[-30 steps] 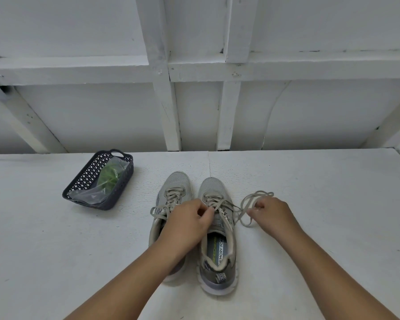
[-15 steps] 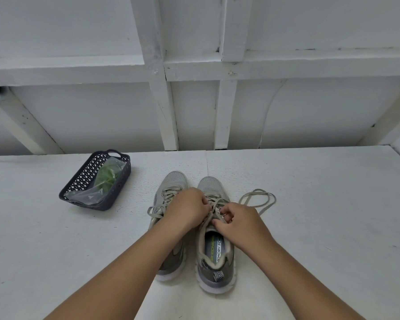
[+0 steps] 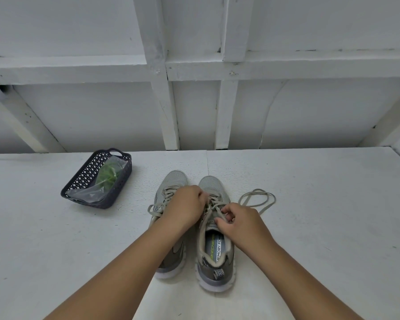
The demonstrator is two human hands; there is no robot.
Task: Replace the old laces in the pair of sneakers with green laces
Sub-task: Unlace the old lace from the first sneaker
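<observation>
Two grey sneakers stand side by side on the white table, toes away from me: the left sneaker [image 3: 171, 181] and the right sneaker [image 3: 215, 252]. My left hand [image 3: 185, 206] lies curled over the lacing between them, its fingertips at the right sneaker's old beige lace [image 3: 214, 203]. My right hand [image 3: 239, 221] pinches that lace at the upper eyelets. A loosened length of the lace [image 3: 258, 200] lies looped on the table to the right. The green laces [image 3: 107, 175] sit in a clear bag inside a dark basket [image 3: 123, 179] at the left.
A white framed wall [image 3: 171, 112] rises right behind the table [image 3: 321, 215]. Bare table surface stretches to the right of the sneakers and in front of the basket.
My right hand left the loose lace loop at the right and came in to the right sneaker's eyelets. The left hand stayed over the lacing.
</observation>
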